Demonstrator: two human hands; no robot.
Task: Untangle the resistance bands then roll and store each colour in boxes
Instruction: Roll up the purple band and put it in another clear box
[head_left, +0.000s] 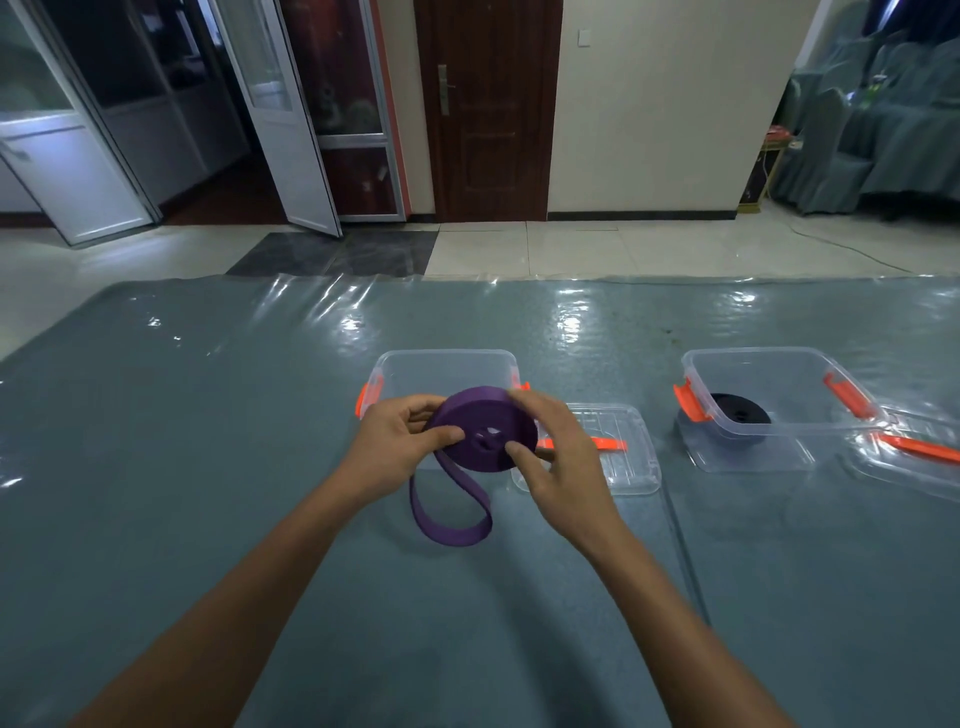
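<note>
nearly rolled: purple band gripped by both hands, left and right.
tail loop hung loose; next, likely wind it in, then drop into the box.

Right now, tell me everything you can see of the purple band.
The purple band is a flat, matte, rubbery-looking strap, mostly wound into a tight disc with a small hole at its centre. The left hand and right hand pinch the disc from either side, in front of the clear box. An unrolled loop hangs from it down to the table.
</note>
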